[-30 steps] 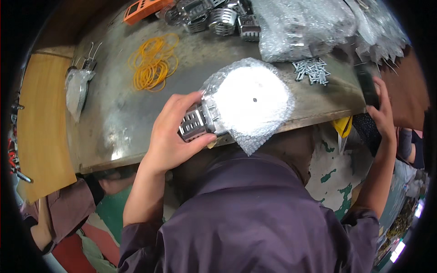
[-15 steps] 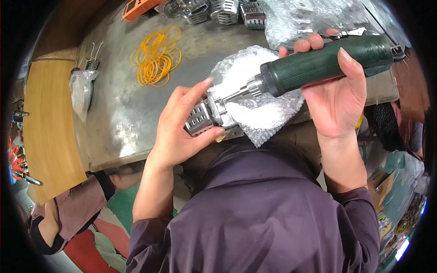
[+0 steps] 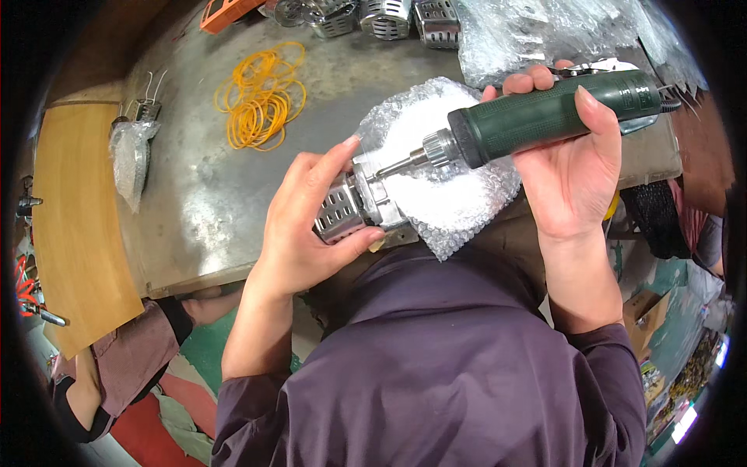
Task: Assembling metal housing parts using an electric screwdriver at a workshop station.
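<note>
My left hand [image 3: 306,206] is closed around a shiny slotted metal housing [image 3: 338,212], thumb below and fingers above. Wrapped in my right hand [image 3: 572,163] is a dark green electric screwdriver [image 3: 537,117], held nearly level and pointing left. Its bit [image 3: 397,168] reaches to the flat end of the housing; whether the tip sits in a screw is too small to tell. Beneath the tool and beside the housing lies a sheet of bubble wrap [image 3: 467,206], bright with glare, its corner hanging over the table's near edge.
Several similar slotted metal housings [image 3: 387,19] stand along the far side, beside an orange tool [image 3: 226,14]. Yellow rubber bands [image 3: 261,109] lie on the metal table [image 3: 187,202]. Clear plastic wrapping [image 3: 537,35] covers the far right. Another person's arm [image 3: 214,306] shows at lower left.
The view has shifted slightly. Both hands keep their hold, and the screwdriver's bit stays at the housing's end, the tool tilted a little differently.
</note>
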The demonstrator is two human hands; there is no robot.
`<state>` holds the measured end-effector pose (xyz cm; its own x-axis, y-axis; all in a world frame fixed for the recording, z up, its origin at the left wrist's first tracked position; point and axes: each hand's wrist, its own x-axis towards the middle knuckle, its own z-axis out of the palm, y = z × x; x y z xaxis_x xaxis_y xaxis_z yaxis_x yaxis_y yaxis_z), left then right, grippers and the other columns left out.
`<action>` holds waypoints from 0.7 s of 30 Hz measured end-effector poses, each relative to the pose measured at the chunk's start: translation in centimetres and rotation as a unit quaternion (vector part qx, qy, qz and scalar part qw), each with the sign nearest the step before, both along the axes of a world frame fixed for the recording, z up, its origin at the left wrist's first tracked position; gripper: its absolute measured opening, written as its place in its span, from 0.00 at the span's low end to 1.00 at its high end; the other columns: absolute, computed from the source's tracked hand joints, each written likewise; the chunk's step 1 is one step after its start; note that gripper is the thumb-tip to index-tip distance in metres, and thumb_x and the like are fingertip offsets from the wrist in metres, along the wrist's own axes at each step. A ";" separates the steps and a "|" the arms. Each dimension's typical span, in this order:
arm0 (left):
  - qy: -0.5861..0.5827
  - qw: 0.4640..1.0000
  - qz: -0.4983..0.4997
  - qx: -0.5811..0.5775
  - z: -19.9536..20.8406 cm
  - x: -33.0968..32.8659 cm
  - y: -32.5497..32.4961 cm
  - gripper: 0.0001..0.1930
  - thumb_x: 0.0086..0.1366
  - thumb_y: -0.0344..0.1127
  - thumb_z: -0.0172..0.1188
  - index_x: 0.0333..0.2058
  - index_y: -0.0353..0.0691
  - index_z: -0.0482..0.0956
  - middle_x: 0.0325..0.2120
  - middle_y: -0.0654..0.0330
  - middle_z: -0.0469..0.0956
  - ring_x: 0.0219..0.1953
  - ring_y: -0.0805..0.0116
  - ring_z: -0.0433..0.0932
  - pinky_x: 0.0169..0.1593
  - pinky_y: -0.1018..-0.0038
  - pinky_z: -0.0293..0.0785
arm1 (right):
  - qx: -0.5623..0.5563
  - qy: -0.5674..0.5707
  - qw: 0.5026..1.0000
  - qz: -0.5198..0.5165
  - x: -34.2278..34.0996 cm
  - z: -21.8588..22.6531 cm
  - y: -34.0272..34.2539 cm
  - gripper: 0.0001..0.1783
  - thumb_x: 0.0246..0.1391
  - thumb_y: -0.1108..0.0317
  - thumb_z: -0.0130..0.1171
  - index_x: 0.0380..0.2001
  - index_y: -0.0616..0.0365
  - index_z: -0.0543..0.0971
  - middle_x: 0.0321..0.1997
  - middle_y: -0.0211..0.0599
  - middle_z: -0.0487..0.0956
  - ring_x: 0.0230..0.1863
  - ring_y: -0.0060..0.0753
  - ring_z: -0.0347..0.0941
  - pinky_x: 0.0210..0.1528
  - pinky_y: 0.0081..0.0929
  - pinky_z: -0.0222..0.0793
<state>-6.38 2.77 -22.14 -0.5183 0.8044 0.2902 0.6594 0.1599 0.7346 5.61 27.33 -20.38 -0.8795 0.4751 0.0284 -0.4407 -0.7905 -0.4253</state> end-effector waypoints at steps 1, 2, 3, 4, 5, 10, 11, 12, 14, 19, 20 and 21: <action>-0.005 1.000 -0.003 -0.002 0.0 0.0 0.0 0.46 0.37 0.29 0.76 0.60 0.40 0.69 0.40 0.54 0.74 0.42 0.59 0.76 0.47 0.68 0.74 | 0.000 0.001 1.000 0.001 0.0 0.0 0.0 0.19 0.54 0.69 0.58 0.48 0.59 0.67 0.44 0.39 0.71 0.53 0.40 0.67 0.70 0.55 0.51; -0.010 1.000 -0.005 -0.004 0.0 0.1 0.0 0.46 0.37 0.29 0.77 0.61 0.40 0.69 0.40 0.54 0.74 0.42 0.59 0.76 0.47 0.68 0.74 | -0.013 -0.004 1.000 0.002 0.1 0.0 0.1 0.18 0.55 0.69 0.58 0.48 0.59 0.67 0.44 0.39 0.71 0.53 0.40 0.67 0.70 0.55 0.51; -0.009 1.000 -0.005 -0.004 0.0 0.0 0.0 0.46 0.37 0.29 0.77 0.61 0.40 0.69 0.40 0.54 0.74 0.42 0.59 0.76 0.47 0.68 0.74 | -0.027 -0.008 1.000 0.003 0.1 -0.1 0.1 0.18 0.55 0.69 0.57 0.47 0.60 0.68 0.44 0.39 0.71 0.53 0.40 0.67 0.70 0.54 0.52; -0.009 1.000 -0.008 0.000 -0.1 0.0 0.0 0.47 0.37 0.29 0.77 0.61 0.40 0.69 0.40 0.54 0.73 0.42 0.58 0.75 0.47 0.68 0.74 | -0.027 -0.008 1.000 0.003 0.1 -0.1 0.2 0.18 0.55 0.69 0.57 0.47 0.60 0.68 0.44 0.39 0.71 0.53 0.40 0.67 0.70 0.54 0.52; -0.008 1.000 -0.012 0.005 -0.1 0.0 0.0 0.47 0.37 0.29 0.77 0.61 0.40 0.68 0.40 0.54 0.73 0.42 0.58 0.75 0.47 0.67 0.74 | -0.049 -0.013 0.999 0.007 0.1 -0.2 0.2 0.17 0.55 0.69 0.57 0.46 0.60 0.68 0.44 0.39 0.71 0.53 0.40 0.67 0.70 0.53 0.52; 0.014 1.000 -0.011 -0.016 -0.1 0.0 -0.1 0.48 0.38 0.30 0.77 0.62 0.39 0.66 0.41 0.53 0.73 0.43 0.57 0.75 0.48 0.67 0.73 | -0.105 -0.027 0.994 0.007 0.1 -1.4 0.2 0.15 0.55 0.69 0.58 0.44 0.61 0.69 0.43 0.39 0.72 0.54 0.40 0.68 0.70 0.52 0.53; 0.017 1.000 -0.011 -0.017 -0.2 0.0 -0.1 0.48 0.38 0.30 0.77 0.62 0.39 0.65 0.41 0.52 0.73 0.43 0.56 0.75 0.48 0.67 0.73 | -0.115 -0.024 0.993 0.007 0.0 -1.5 0.1 0.14 0.55 0.69 0.58 0.43 0.61 0.70 0.43 0.39 0.72 0.54 0.40 0.68 0.70 0.52 0.53; 0.017 1.000 -0.012 -0.018 -0.2 0.0 -0.1 0.48 0.38 0.30 0.77 0.62 0.39 0.65 0.41 0.52 0.73 0.43 0.56 0.75 0.48 0.67 0.73 | -0.125 -0.021 0.992 0.008 0.0 -1.6 0.0 0.13 0.55 0.69 0.58 0.42 0.61 0.71 0.43 0.39 0.73 0.54 0.40 0.68 0.70 0.51 0.54; 0.030 0.999 -0.015 -0.016 -0.1 0.0 -0.2 0.48 0.39 0.32 0.77 0.62 0.38 0.65 0.41 0.52 0.73 0.44 0.56 0.74 0.48 0.66 0.73 | -0.124 -0.017 0.992 0.008 0.0 -1.8 -0.1 0.13 0.55 0.69 0.59 0.42 0.61 0.71 0.43 0.40 0.74 0.54 0.41 0.68 0.70 0.51 0.54; 0.023 0.999 -0.018 -0.018 -0.1 -0.1 -0.2 0.48 0.40 0.33 0.78 0.62 0.37 0.65 0.41 0.52 0.73 0.43 0.55 0.74 0.48 0.66 0.73 | -0.136 -0.020 0.991 0.001 -0.1 -1.8 -0.2 0.13 0.54 0.69 0.59 0.41 0.62 0.72 0.44 0.40 0.74 0.53 0.40 0.69 0.70 0.51 0.54; 0.024 0.999 -0.020 -0.017 -0.2 -0.1 -0.2 0.48 0.40 0.34 0.78 0.63 0.37 0.64 0.41 0.52 0.73 0.43 0.55 0.74 0.48 0.66 0.73 | -0.132 -0.024 0.991 0.000 -0.1 -1.7 -0.3 0.13 0.54 0.69 0.59 0.41 0.62 0.71 0.44 0.39 0.74 0.53 0.40 0.69 0.70 0.51 0.54; 0.024 0.999 -0.020 -0.017 -0.2 -0.1 -0.1 0.48 0.40 0.34 0.78 0.63 0.37 0.64 0.41 0.52 0.73 0.43 0.55 0.74 0.48 0.66 0.73 | -0.129 -0.029 0.991 -0.001 -0.1 -1.7 -0.3 0.14 0.54 0.69 0.59 0.42 0.62 0.71 0.43 0.39 0.73 0.53 0.40 0.69 0.70 0.51 0.53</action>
